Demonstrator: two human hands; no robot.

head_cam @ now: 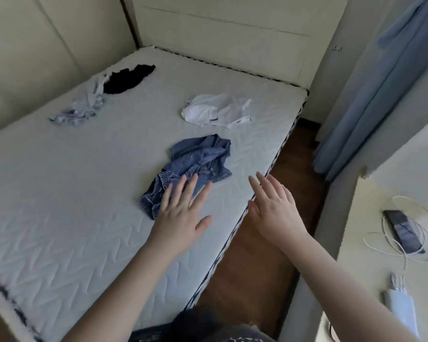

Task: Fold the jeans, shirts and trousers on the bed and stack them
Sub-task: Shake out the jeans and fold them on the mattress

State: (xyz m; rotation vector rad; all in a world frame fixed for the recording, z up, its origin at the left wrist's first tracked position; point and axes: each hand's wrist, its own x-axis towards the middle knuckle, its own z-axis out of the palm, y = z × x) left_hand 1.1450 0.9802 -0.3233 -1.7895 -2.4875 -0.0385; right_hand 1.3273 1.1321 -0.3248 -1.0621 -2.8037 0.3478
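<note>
Crumpled blue jeans [198,161] lie on the white quilted mattress [72,206] near its right edge. My left hand [183,213] is stretched out with straight fingers, its fingertips over the near end of the jeans. My right hand [272,211] hovers with spread fingers over the mattress edge, to the right of the jeans, holding nothing. A crumpled white shirt [218,109] lies farther back. A black garment [129,77] and a pale patterned garment [84,104] lie at the far left by the wall.
Brown floor [252,255] runs along the bed's right side. A white desk [381,243] at the right carries a phone [403,230], a white cable and a charger [400,304]. A blue curtain [371,95] hangs at the back right. Padded wall panels border the bed.
</note>
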